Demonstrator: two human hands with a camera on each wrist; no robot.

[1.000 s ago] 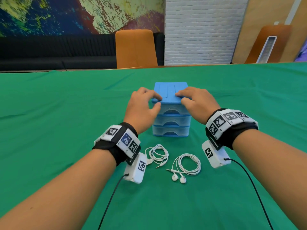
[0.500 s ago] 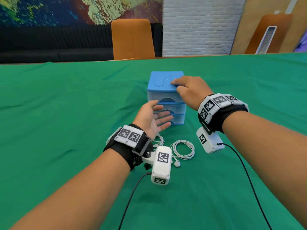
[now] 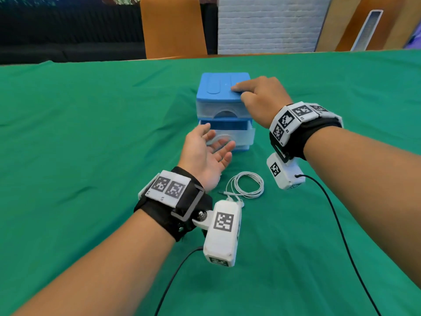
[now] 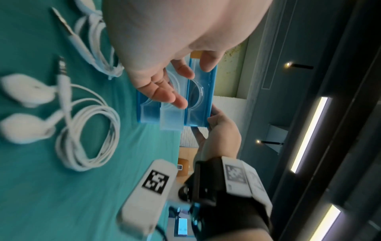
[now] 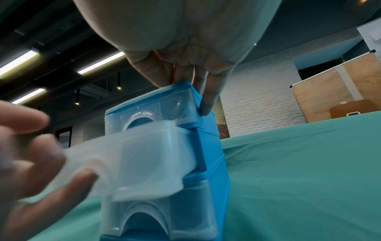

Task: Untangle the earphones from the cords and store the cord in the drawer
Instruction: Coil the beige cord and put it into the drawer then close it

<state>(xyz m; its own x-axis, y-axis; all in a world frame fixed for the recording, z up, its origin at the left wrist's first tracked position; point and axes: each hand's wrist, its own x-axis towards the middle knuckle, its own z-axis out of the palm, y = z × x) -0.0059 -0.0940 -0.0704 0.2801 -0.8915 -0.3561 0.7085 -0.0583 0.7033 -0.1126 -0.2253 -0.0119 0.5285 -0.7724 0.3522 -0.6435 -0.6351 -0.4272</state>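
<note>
Opening middle drawer (image 3: pixel 230 135): left hand (image 3: pixel 205 156) spread, fingers hooked beneath; right hand (image 3: pixel 259 96) flat, steadying drawer unit (image 3: pixel 218 87); next, lifting cord (image 3: pixel 247 184)

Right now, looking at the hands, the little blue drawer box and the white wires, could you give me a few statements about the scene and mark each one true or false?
1. The middle drawer of the blue drawer unit is pulled partly out. True.
2. The right hand rests on top of the unit. True.
3. The left hand grips a bundle of wire. False: it holds no wire; its palm faces up at the middle drawer's front.
4. The earphones already lie inside a drawer. False: they lie on the green cloth.
5. The top drawer is closed. True.
</note>
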